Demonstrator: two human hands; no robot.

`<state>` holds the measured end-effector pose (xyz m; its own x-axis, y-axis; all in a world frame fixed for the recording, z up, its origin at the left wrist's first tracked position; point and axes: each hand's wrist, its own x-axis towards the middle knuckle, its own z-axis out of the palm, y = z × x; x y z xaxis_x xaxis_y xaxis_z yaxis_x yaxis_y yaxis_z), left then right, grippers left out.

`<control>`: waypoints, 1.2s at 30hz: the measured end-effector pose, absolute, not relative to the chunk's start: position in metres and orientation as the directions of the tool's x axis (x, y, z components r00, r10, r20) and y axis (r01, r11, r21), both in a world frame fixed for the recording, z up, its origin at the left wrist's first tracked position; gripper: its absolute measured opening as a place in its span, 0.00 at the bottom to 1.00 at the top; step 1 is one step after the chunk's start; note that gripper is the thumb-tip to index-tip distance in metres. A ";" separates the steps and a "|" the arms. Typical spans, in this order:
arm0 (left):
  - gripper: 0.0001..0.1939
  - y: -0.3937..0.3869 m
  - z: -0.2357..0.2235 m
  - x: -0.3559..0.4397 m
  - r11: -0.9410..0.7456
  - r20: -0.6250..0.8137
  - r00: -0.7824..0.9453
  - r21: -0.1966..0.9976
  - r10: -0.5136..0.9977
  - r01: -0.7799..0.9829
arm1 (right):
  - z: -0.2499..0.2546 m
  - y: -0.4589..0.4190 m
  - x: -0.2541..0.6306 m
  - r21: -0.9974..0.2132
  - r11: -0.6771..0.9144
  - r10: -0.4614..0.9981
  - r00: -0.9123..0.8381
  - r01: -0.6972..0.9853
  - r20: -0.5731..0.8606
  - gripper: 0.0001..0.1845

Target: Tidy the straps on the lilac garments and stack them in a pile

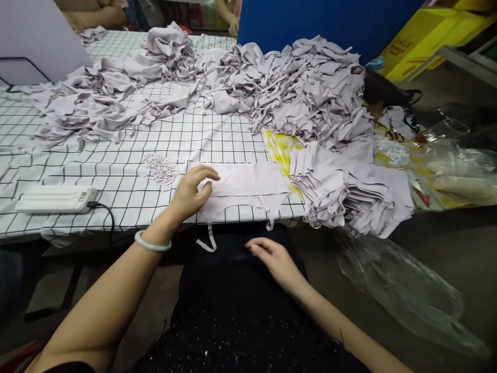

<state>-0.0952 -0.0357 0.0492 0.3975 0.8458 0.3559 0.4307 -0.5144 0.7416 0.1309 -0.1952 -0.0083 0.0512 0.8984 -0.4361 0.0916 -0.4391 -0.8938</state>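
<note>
A pale pink strappy garment [248,178], perhaps a camisole top, lies flat at the table's front edge, its thin straps [212,241] hanging over. My left hand [194,190] rests on its left end, with thumb and forefinger apart and nothing visible between them. Over my lap, below the garment and apart from it, is my right hand [274,259]. Its thumb and fingertips are close together; whatever they may hold is too small to make out. To the right, a stack of folded matching garments [349,186] overhangs the edge.
A big heap of pale garments [303,88] covers the back of the checked tablecloth [217,132]. Small pale scraps [161,170] lie left of my hand, near a white power bank [56,199] with a cable. Scissors [395,135] and plastic bags [462,171] are at right. Other people's hands [233,25] show behind.
</note>
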 end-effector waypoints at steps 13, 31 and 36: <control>0.09 -0.123 0.003 -0.125 -0.656 0.495 0.431 0.601 0.754 0.458 | 0.066 -0.182 0.078 -0.884 -0.464 0.824 -0.392 -0.057 -0.408 0.18; 0.09 -0.115 0.041 -0.127 -0.268 0.235 0.155 0.931 0.960 0.249 | 0.096 -0.069 0.060 -0.945 -0.286 0.901 -0.382 -0.161 -0.207 0.16; 0.08 -0.100 0.079 -0.123 0.093 -0.071 0.253 0.993 0.965 -0.078 | 0.090 -0.106 0.054 -0.934 -0.356 0.816 -0.474 0.041 -0.332 0.17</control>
<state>-0.1234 -0.1001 0.0788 0.2527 0.9650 -0.0708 -0.0785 0.0933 0.9925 0.0537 -0.1060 0.0897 -0.4742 0.8156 -0.3315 0.0408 -0.3558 -0.9337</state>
